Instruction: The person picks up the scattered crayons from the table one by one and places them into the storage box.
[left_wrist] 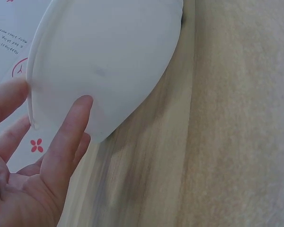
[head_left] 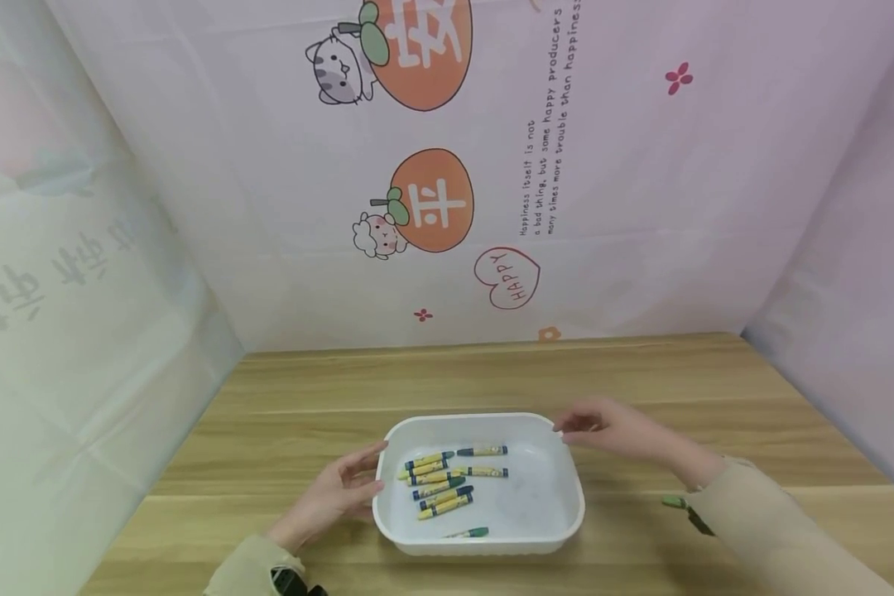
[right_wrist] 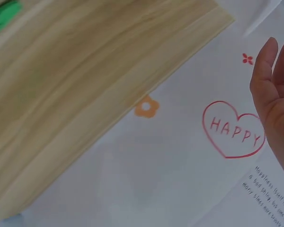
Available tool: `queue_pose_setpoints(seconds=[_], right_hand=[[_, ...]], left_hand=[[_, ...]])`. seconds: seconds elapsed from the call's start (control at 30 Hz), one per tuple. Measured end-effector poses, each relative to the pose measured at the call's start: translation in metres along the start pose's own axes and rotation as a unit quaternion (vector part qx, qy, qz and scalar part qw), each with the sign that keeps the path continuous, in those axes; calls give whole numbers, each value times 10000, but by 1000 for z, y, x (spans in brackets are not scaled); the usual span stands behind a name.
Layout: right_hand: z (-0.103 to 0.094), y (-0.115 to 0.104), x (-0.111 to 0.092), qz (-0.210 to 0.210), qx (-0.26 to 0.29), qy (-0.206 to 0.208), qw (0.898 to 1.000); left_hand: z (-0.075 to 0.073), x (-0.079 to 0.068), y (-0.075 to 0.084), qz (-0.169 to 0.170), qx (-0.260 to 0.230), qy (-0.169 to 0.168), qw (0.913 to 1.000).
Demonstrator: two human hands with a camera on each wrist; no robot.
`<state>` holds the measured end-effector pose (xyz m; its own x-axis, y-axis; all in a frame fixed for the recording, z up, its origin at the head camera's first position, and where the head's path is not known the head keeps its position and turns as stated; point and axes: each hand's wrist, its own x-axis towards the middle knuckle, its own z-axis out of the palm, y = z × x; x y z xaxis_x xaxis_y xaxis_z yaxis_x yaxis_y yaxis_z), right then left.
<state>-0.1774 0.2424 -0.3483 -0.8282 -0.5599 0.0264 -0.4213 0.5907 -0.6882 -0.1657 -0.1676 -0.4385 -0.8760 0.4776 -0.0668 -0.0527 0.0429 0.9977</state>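
Observation:
A white plastic bin [head_left: 514, 545] stands on the wooden table. In it lie several crayons [head_left: 445, 507] in yellow-and-blue wrappers, mostly grouped on the left side. A green-tipped crayon [head_left: 477, 532] is partly hidden by the near wall. My left hand [head_left: 338, 494] is at the bin's left side. In the left wrist view its fingers [left_wrist: 68, 130], fairly straight, touch the outer wall and rim. My right hand [head_left: 603, 426] is at the bin's far right corner, fingertips by the rim. The right wrist view shows part of this hand [right_wrist: 279, 104] without the bin.
Around the bin spreads the wooden table [head_left: 268, 430]. Printed white sheets hang behind it [head_left: 641, 207] and along both sides. A small green-and-dark item [head_left: 674, 502] shows beside my right sleeve [head_left: 760, 513].

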Motion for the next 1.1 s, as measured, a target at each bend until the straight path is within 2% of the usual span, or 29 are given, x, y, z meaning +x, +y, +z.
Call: queue_pose_setpoints(seconds=[0.3,0.53,0.67,0.77,0.97,1.03,1.1], right_hand=[[-9,33,-38,-384,-148,361,9985],[-17,71,-69,-625,-192,188,9977],[-23,95,-89,-466,-186,-53,9987],[-25,110,-101,-187,-156,-218,9995],[-23,129,-111,250,-71,-418,9988],[-21,132,-113,314,-10,-486,9983],[-20,134,-113,116,-112,-481,9987]], left_hand=[[2,0,3,41,20,-2,10000],[2,-1,4,50,133,-4,9999],[2,-1,4,35,136,-9,9999],[2,-2,4,23,138,3,9999],[3,-3,6,-23,157,27,9999],[3,-4,7,-45,158,40,9999],[4,-4,7,-73,144,60,9999]])
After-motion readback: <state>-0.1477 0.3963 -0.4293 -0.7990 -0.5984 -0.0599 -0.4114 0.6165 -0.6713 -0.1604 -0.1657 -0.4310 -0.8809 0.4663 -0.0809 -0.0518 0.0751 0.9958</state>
